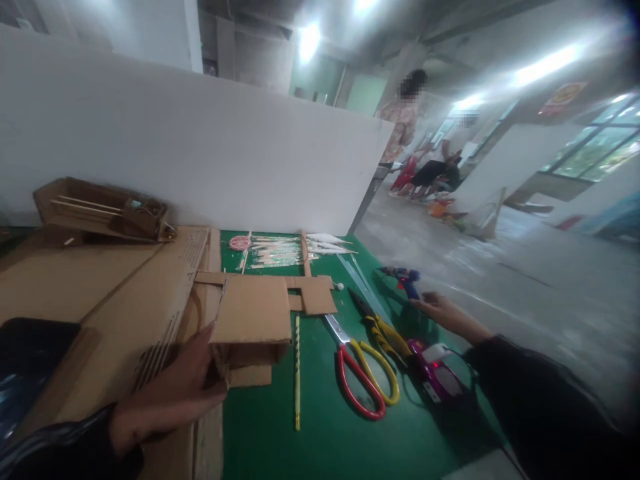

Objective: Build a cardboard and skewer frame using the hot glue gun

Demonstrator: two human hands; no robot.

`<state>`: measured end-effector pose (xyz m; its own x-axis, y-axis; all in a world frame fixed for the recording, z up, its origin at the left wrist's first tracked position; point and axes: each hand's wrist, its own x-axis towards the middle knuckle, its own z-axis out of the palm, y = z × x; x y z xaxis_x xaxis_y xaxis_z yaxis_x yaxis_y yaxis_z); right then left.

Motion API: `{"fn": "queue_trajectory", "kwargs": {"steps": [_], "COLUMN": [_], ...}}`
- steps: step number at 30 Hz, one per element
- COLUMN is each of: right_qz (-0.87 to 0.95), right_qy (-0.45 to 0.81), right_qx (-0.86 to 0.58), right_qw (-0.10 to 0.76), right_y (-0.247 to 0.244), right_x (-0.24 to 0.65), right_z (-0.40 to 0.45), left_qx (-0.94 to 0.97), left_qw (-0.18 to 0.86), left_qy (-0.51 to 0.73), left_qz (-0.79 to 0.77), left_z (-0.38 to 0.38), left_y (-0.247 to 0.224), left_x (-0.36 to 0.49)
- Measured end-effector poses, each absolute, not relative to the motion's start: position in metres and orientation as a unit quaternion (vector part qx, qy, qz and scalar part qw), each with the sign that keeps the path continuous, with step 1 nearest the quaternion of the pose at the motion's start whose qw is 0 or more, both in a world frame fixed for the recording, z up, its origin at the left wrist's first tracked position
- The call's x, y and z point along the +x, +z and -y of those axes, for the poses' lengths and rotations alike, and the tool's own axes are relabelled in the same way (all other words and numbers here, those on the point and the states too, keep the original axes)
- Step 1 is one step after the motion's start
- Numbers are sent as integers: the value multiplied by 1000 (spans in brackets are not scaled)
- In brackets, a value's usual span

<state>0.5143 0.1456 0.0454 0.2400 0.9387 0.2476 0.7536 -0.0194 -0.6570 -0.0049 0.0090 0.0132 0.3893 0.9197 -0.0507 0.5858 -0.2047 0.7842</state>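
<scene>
My left hand (173,390) grips the left side of a small cardboard box (255,310), open at its near face. Its thumb lies low beside the box, and some fingers are hidden. At the right table edge, my right hand (443,313) is stretched out, fingertips at the lower handle of a blue glue gun (410,285); whether they touch is blurred. Cardboard strips and a square flap (319,295) adjoin the box. Right of it lie scissors (367,377) with red and yellow handles, pliers (383,327), and a purple power strip (435,373) with a white plug.
A yellow twisted stick (297,373) lies on the green table (260,433). Wrapped sticks (277,252) and clear glue sticks (363,280) lie farther back. Cardboard sheets (125,287) and a cardboard assembly (105,207) occupy the left. A white panel (200,147) stands behind; people are beyond.
</scene>
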Motion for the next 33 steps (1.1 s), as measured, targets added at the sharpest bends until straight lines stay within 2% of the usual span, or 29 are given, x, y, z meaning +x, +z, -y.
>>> {"fn": "queue_trajectory", "kwargs": {"steps": [5,8,10,16,22,29,33], "right_qz": [612,648,683,806,875,872,853], "right_qy": [222,252,297,290,210,199,255], "right_qx": [-707,-641,-588,-481,-424,-438,-434], "right_qw": [276,325,314,187,105,90,138], "right_y": [91,94,84,45,13,1,6], "right_x": [502,455,406,273,245,244,244], "right_z": [-64,-11,9,-24,-58,-55,-54], "left_qx": [749,765,774,783,775,781,779], "left_qw": [392,363,342,311,301,289,299], "left_qy": [252,241,235,212,169,219,227], "left_qz": [-471,-474,-478,-494,-529,-509,-503], "left_z": [-12,-14,-14,-14,-16,-16,-16], "left_y": [15,11,8,2,-6,4,8], "left_x": [-4,-6,-8,-10,-12,-6,-5]}}
